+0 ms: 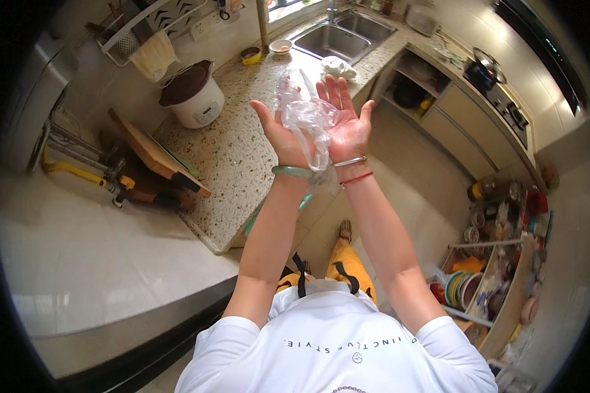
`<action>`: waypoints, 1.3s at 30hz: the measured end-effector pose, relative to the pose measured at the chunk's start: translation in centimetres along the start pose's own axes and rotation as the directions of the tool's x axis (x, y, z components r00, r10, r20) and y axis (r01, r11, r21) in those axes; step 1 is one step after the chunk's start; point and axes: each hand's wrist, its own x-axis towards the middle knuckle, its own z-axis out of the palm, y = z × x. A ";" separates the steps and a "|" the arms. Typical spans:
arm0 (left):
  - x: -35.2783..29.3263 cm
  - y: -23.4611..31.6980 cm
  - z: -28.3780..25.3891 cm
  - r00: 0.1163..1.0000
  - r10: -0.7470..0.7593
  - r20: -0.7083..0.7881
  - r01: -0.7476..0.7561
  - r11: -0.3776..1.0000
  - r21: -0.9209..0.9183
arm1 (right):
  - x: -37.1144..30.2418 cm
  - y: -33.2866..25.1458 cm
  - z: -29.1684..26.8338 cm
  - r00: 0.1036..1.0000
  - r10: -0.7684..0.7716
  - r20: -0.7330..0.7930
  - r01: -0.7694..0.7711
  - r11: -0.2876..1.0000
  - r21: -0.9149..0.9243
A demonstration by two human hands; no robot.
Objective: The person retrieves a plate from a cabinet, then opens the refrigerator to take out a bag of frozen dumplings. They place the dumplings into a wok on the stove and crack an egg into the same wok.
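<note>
1. Rubbing a thin clear bag between two flat palms looks like what's going on here, so the film is the thing to watch.
2. The bag sits pressed between the left hand and right hand, held up in the air over the edge of the speckled tabletop, with its crumpled top sticking out above the palms and a tail hanging down by the wrists.
3. Grip on both sides is wide open, fingers straight, nothing curled round the bag; only palm pressure holds it.
4. My take: slide the palms in opposite directions with light pressure so the layers part.
5. Too little squeeze and it probably slips out toward the floor.
6. Bangle could snag the loose tail, I'd guess.
</note>
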 end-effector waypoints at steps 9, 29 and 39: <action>15.4 -1.7 -6.3 0.928 0.312 -0.202 -0.307 0.950 0.058 | 15.8 2.9 -8.1 0.951 0.301 -0.072 -0.299 0.953 0.039; 26.2 -1.6 -12.4 0.732 0.562 -0.387 -0.465 0.826 0.320 | 28.5 7.9 -14.9 0.755 0.632 -0.175 -0.648 0.760 -0.054; 24.4 -1.2 -12.1 0.806 0.485 -0.339 -0.356 0.855 0.377 | 27.7 6.8 -13.9 0.720 0.685 -0.110 -0.596 0.529 -0.604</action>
